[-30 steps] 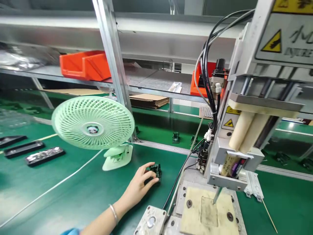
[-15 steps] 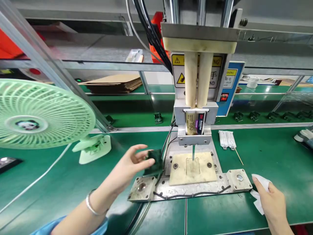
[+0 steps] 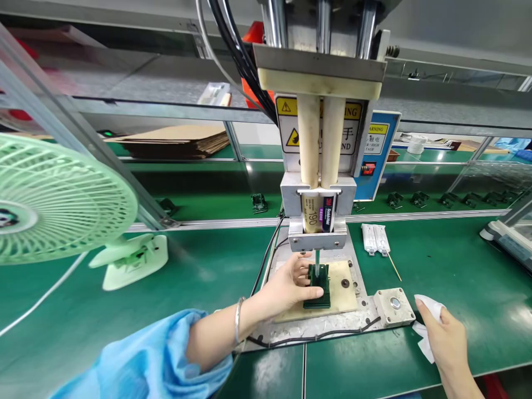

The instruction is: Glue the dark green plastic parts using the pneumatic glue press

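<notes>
My left hand [image 3: 288, 285] is closed round a small dark green plastic part [image 3: 318, 285] and holds it on the cream fixture plate [image 3: 344, 291] of a glue dispensing machine [image 3: 320, 138]. The machine's thin nozzle [image 3: 316, 267] points down right above the part. A twin adhesive cartridge [image 3: 319, 213] sits in the machine's clamp. My right hand [image 3: 444, 338] rests on the green belt to the right, its fingers closed on a white cloth [image 3: 427, 327], just beside a round metal push button block [image 3: 393, 305].
A mint green clip fan [image 3: 54, 205] stands at the left with its white cord [image 3: 37, 302] across the belt. White mixing nozzles [image 3: 376, 239] lie right of the machine. More dark green parts [image 3: 415, 198] sit on the far belt. Cardboard sheets [image 3: 174, 139] lie behind.
My left hand carried the green part from the belt near the fan to the fixture plate under the nozzle. The view swung right, and my right hand with the cloth came into sight.
</notes>
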